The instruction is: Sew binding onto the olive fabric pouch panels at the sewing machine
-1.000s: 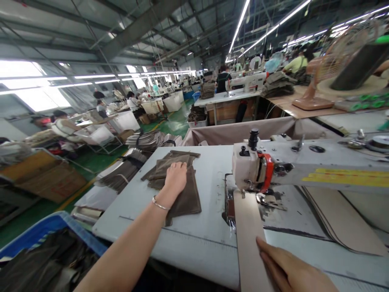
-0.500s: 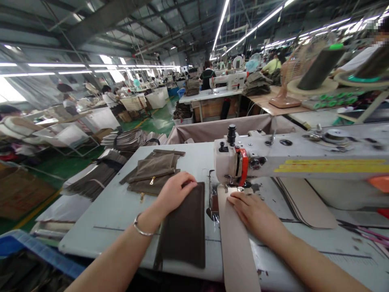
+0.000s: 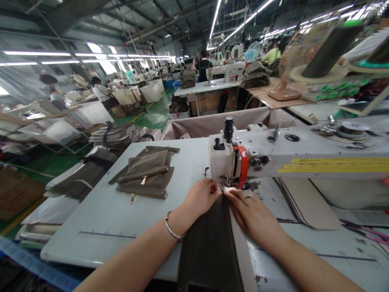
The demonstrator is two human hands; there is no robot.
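My left hand (image 3: 202,198) pinches the top edge of a dark brown fabric panel (image 3: 209,247) just in front of the sewing machine's needle area. That panel now lies over a long beige panel (image 3: 243,247), whose right strip shows beside it. With fingers together, my right hand (image 3: 253,213) grips the beige panel's upper right part, its fingertips touching the dark panel's top corner. The sewing machine head (image 3: 220,158), with a red guard strip, stands right above the fingertips. My fingers hide the panels' top ends and the needle.
Brown zippered fabric pieces (image 3: 147,172) lie on the table (image 3: 100,219) to the left. Beige panels (image 3: 313,202) rest beneath the machine arm, with scissors (image 3: 364,231) at right. Bundled stacks (image 3: 82,174) and a blue crate (image 3: 36,263) stand left. Other people work further off.
My left hand has brought the dark panel rightward and forward onto the beige panel, up to the needle area. My right hand's fingers have closed in toward its corner. The view has shifted slightly.
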